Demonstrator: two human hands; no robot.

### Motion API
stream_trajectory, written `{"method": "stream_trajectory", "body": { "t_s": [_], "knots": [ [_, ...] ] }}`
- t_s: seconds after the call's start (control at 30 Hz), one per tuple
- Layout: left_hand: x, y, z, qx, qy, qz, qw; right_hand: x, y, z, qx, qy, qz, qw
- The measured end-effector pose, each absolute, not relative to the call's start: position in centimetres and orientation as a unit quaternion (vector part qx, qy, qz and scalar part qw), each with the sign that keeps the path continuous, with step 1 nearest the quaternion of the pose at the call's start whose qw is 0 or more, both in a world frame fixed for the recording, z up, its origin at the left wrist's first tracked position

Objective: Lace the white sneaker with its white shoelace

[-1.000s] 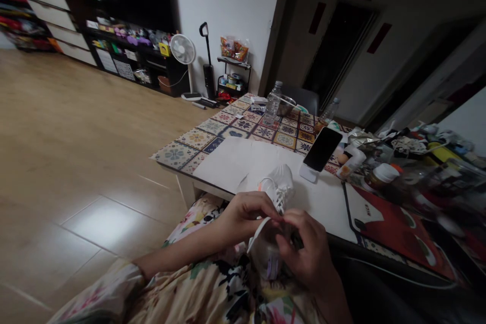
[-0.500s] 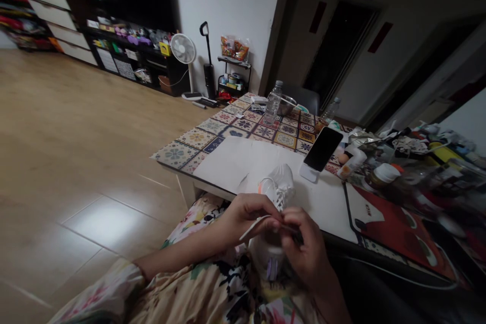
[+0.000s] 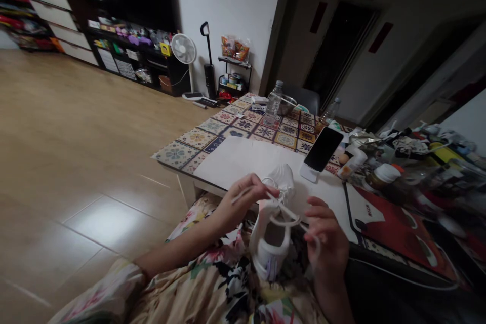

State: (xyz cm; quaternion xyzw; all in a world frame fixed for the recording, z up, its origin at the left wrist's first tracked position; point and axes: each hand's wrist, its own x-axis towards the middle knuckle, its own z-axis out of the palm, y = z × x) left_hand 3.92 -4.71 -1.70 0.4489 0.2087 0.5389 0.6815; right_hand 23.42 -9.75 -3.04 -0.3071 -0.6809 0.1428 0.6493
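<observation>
A white sneaker [image 3: 271, 255] rests between my lap and the table edge, its heel toward me and its toe on the white sheet. My left hand [image 3: 246, 193] pinches one end of the white shoelace [image 3: 283, 207] at the left of the shoe's opening. On the other side, my right hand [image 3: 325, 233] has its fingers curled around the other lace end, somewhat blurred. Between the hands the lace crosses over itself in a loose loop above the tongue. The shoe's dark inside shows below the loop.
A white sheet [image 3: 235, 159] covers the near part of the patterned table [image 3: 178, 154]. A phone on a stand [image 3: 322, 149] is beyond the shoe. At right lie a red folder-like item [image 3: 398, 228] and many jars. A plastic bottle [image 3: 273, 104] stands farther back.
My hands have moved apart from where they met over the shoe, the left up and leftward, the right to the right. The lace now stretches between them, and the shoe's opening shows.
</observation>
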Motion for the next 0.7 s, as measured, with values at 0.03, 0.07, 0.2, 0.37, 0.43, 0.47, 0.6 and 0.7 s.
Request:
{"method": "stream_trajectory", "body": {
  "t_s": [0.03,0.07,0.2,0.37,0.43,0.47,0.6,0.7],
  "knots": [
    [3.7,-4.0,-1.8,0.393,0.185,0.569,0.698,23.8,-9.3,-3.0,-0.297,-0.644,0.2,0.676],
    [3.3,-3.2,-2.0,0.354,0.162,0.577,0.718,24.2,-8.8,-2.9,-0.286,-0.611,0.255,0.692],
    [1.5,-0.8,-3.3,0.335,0.136,0.552,0.751,26.4,-7.1,-3.2,-0.239,-0.565,0.389,0.687],
    [0.6,-0.4,-4.5,0.509,0.153,0.453,0.716,28.1,-6.6,-4.4,-0.235,-0.66,0.41,0.584],
    [0.6,-0.8,-4.3,0.586,0.164,0.393,0.69,28.0,-6.7,-4.3,-0.249,-0.68,0.408,0.556],
    [0.6,-1.1,-4.1,0.623,0.179,0.368,0.666,27.9,-6.8,-4.2,-0.261,-0.692,0.403,0.539],
    [0.5,-2.0,-2.8,0.78,0.288,0.297,0.47,27.0,-7.1,-3.5,-0.376,-0.763,0.31,0.425],
    [0.3,-2.3,-2.1,0.84,0.346,0.242,0.34,26.7,-7.3,-3.5,-0.449,-0.783,0.233,0.362]
  ]
}}
